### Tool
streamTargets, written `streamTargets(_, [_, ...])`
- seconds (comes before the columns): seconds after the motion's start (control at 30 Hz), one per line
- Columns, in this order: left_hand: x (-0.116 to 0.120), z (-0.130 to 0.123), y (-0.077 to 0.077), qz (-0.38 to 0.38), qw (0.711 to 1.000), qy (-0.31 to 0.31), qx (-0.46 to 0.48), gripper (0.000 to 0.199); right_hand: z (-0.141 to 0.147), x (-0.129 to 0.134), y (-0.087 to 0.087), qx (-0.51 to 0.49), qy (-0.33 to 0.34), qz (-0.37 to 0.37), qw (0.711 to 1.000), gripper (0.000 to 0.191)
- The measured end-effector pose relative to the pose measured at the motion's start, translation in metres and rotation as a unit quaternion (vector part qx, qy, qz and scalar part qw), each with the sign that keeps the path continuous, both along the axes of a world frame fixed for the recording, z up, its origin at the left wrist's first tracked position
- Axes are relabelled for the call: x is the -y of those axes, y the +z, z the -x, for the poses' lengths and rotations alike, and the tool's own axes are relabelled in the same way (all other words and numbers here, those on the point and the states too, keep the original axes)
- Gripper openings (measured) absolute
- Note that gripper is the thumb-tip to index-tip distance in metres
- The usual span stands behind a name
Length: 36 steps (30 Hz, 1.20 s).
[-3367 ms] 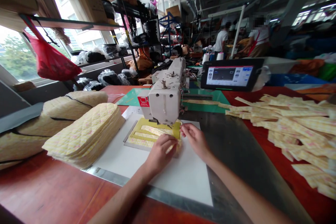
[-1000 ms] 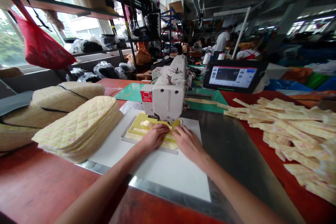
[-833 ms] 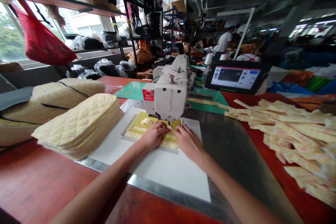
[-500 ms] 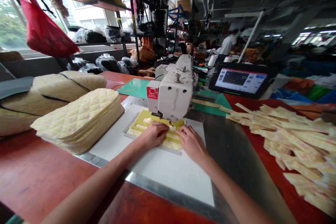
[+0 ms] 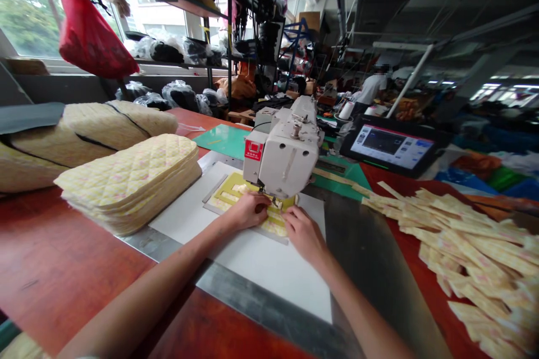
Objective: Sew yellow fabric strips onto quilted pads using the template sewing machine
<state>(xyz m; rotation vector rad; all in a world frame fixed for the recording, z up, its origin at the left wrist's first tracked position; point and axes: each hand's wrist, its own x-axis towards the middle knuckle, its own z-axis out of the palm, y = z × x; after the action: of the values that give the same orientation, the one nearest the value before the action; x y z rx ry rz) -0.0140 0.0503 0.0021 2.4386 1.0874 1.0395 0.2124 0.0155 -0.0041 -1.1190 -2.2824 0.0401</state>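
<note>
Quilted pads (image 5: 130, 171) sit stacked left of the sewing mach. (image 5: 288, 157). My L hand (image 5: 249, 210), fingers curled inward, rests on the yellow template (image 5: 229, 183) below the mach. head; can't tell if it pinches anything. My R hand (image 5: 304, 231), fingers bent & close together, is at the template's R edge, in front of the mach. Ctrl screen (image 5: 391, 143) & fabric strips (image 5: 463, 230) lie R of it.

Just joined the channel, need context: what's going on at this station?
A person has both hands, left and right, at a yellow slotted template under the sewing machine head. Patterned fabric shows through and around the template. A stack of quilted pieces sits to the left; loose fabric strips are heaped to the right, past the lit screen.
</note>
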Motion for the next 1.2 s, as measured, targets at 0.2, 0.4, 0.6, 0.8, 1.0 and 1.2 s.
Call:
streamTargets(0.2, [0.004,0.013,-0.001,0.009,1.000,0.008,-0.003,0.031,0.012,0.002,0.000,-0.006,-0.007,0.003,1.000,0.030])
streamTargets(0.4, [0.019,0.016,0.001,0.016,1.000,-0.005,-0.002,0.031,0.012,0.015,0.000,-0.009,-0.008,0.008,1.000,0.032])
streamTargets(0.6, [0.023,0.004,0.003,0.015,1.000,-0.015,-0.006,0.031,-0.001,0.019,-0.002,-0.020,-0.015,0.016,1.000,0.032])
streamTargets(0.8, [0.023,-0.002,-0.001,0.011,1.000,-0.015,-0.014,0.030,-0.008,0.017,-0.003,-0.040,-0.010,0.028,0.999,0.032])
streamTargets(1.0, [0.039,0.007,0.007,0.012,0.998,-0.051,-0.044,0.032,-0.017,0.017,-0.003,-0.088,-0.036,0.055,0.994,0.032])
streamTargets(1.2, [0.091,0.022,0.022,0.028,0.997,-0.034,-0.063,0.027,-0.035,0.014,-0.005,-0.101,-0.066,0.081,0.989,0.027])
